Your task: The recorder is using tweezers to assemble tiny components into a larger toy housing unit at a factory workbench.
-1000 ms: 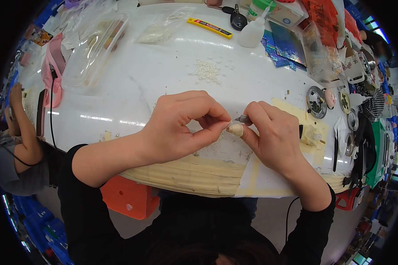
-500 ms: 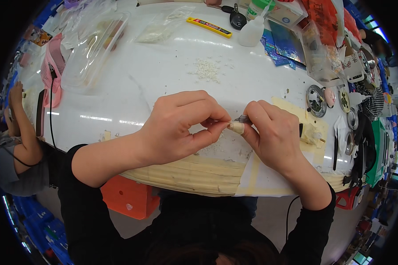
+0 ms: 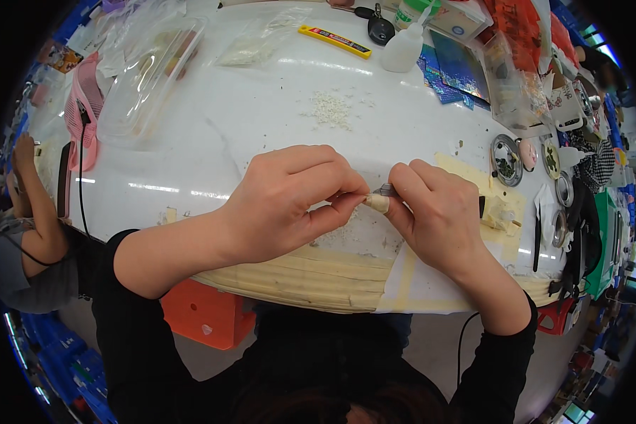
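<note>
Over the near middle of the table, my two hands meet fingertip to fingertip. My left hand (image 3: 297, 198) is closed in a pinch of thumb and forefinger; whatever sits between the tips is too small to make out. My right hand (image 3: 434, 212) is closed around a knife; its grey metal end (image 3: 384, 190) shows at the fingertips, and a black end shows behind the hand. Beige tape (image 3: 377, 203) wraps the tip of my right thumb, close against the left fingertips. Pale shavings (image 3: 343, 233) lie on the table below, and a heap of white crumbs (image 3: 331, 110) lies farther off.
A yellow blade case (image 3: 334, 42), car keys (image 3: 380, 30) and a white squeeze bottle (image 3: 403, 49) stand or lie at the back. Small metal dishes (image 3: 506, 161) sit at right. A clear plastic box (image 3: 148, 81) is at left, near another person's arm (image 3: 39, 198).
Both hands keep nearly the same place and grip. The right hand and the metal end of the knife have shifted very slightly.
</note>
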Motion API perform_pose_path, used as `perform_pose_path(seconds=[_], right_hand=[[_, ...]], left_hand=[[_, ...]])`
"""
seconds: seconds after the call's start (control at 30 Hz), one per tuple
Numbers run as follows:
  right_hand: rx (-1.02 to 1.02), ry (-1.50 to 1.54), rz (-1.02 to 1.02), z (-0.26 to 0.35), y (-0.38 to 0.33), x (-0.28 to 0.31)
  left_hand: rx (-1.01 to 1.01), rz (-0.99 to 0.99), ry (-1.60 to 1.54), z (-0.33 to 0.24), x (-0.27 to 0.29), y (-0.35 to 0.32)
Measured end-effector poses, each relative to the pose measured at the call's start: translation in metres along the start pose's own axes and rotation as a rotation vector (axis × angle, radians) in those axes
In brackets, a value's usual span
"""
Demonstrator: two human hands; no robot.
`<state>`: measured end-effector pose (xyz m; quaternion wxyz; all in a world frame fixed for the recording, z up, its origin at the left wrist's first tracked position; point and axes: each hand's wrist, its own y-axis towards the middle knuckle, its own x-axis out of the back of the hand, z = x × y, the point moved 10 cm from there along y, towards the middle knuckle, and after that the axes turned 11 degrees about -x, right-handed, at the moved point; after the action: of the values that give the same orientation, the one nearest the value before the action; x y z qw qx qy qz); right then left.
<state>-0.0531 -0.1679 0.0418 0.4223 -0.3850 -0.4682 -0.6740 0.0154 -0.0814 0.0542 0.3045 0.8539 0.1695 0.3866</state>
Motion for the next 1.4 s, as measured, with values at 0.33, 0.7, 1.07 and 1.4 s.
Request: perform_pose_path(seconds=[0.33, 0.7, 1.07, 1.4], right_hand=[[-0.006, -0.02, 0.022, 0.001, 0.0, 0.001], [0.014, -0.008, -0.002, -0.001, -0.001, 0.001], [0.199, 0.162, -0.162, 0.01, -0.009, 0.02], [0.113, 0.275, -0.256, 0.003, -0.004, 0.027]], left_hand=[[-0.005, 0.002, -0.027, 0.001, -0.001, 0.0], [0.649, 0.009, -0.652, 0.044, -0.026, -0.027], [0.971, -0.024, -1.035, 0.055, -0.047, -0.045], [0.992, -0.06, -1.053, 0.058, -0.044, -0.047]])
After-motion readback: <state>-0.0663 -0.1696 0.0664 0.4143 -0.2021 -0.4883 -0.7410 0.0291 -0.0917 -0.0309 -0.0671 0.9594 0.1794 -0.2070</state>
